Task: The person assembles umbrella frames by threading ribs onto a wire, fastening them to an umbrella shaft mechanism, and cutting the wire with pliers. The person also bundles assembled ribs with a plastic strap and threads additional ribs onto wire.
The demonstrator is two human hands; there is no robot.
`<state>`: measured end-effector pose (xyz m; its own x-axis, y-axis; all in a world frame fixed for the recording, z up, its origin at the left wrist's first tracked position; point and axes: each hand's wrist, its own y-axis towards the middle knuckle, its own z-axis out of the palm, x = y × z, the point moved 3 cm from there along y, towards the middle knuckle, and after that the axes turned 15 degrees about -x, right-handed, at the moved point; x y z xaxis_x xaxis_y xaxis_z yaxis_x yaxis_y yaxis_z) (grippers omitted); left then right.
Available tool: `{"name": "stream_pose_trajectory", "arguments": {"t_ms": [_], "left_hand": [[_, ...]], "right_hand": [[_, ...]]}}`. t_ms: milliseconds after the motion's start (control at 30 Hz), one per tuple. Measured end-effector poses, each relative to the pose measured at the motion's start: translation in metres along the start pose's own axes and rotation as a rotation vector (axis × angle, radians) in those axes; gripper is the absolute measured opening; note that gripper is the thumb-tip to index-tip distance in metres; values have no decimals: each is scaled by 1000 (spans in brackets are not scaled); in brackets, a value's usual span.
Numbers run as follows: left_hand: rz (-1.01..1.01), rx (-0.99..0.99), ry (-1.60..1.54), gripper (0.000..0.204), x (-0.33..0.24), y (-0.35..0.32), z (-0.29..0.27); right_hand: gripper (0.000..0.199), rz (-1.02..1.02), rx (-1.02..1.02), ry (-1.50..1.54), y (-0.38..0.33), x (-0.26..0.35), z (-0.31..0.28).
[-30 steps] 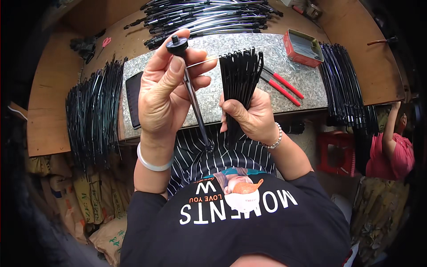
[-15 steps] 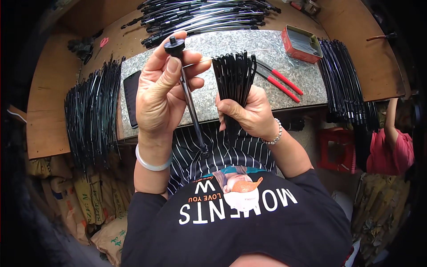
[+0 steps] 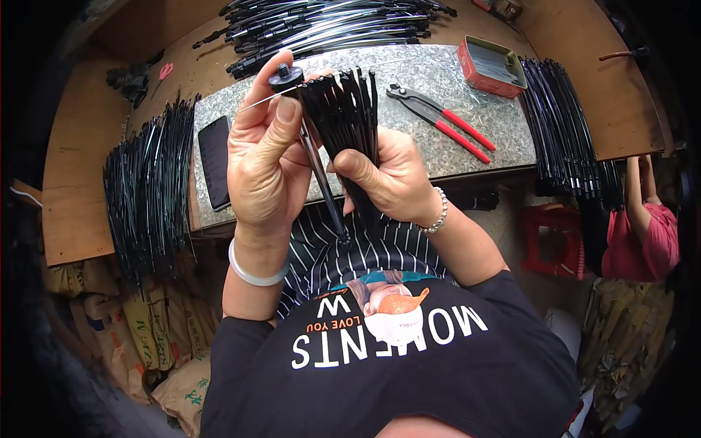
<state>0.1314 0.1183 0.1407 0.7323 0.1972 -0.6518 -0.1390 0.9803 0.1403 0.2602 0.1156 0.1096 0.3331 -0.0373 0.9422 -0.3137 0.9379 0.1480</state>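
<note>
Dark rod (image 3: 320, 173), eleven o'clock: gripped by left hand (image 3: 264, 160). Black strip bundle (image 3: 340, 113), twelve o'clock: clasped by right hand (image 3: 388, 177), newly shifted beside rod; both apparently aligned along thin wire (image 3: 264, 100).

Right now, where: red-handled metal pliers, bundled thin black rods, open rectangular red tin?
Red-handled metal pliers (image 3: 458, 139), head view: lower grip.
Bundled thin black rods (image 3: 345, 115), head view: middle.
Open rectangular red tin (image 3: 496, 85), head view: near wall.

Upper centre, the top edge cuts off 1 pile of black rods (image 3: 328, 33). Mid-frame, the right hand (image 3: 387, 179) hides part of the black bundle (image 3: 339, 117), its strips overlapping too tightly to count.
</note>
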Motion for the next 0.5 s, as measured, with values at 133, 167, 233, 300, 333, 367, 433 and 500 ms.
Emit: {"name": "stream_pose_trajectory", "arguments": {"t_ms": [133, 167, 233, 300, 333, 367, 433, 500], "left_hand": [[12, -31, 14, 44, 2, -1, -3], [16, -44, 15, 44, 3, -1, -4], [20, -56, 15, 44, 5, -2, -3], [64, -123, 26, 42, 9, -4, -1], [86, -157, 31, 40, 9, -5, -1], [84, -157, 31, 40, 10, -5, -1], [107, -144, 35, 36, 11, -5, 1], [113, -137, 37, 34, 13, -6, 2]], "right_hand": [[28, 29, -17, 12, 0, 1, 2], [28, 47, -20, 13, 0, 1, 2], [27, 42, -33, 24, 1, -2, 2], [26, 31, -56, 49, 1, -6, 3], [26, 33, -56, 48, 0, -8, 3], [27, 16, -66, 3, -1, -9, 3], [30, -16, -85, -87, -3, -11, 3], [32, -186, -135, -145, 0, -16, 3]]}}
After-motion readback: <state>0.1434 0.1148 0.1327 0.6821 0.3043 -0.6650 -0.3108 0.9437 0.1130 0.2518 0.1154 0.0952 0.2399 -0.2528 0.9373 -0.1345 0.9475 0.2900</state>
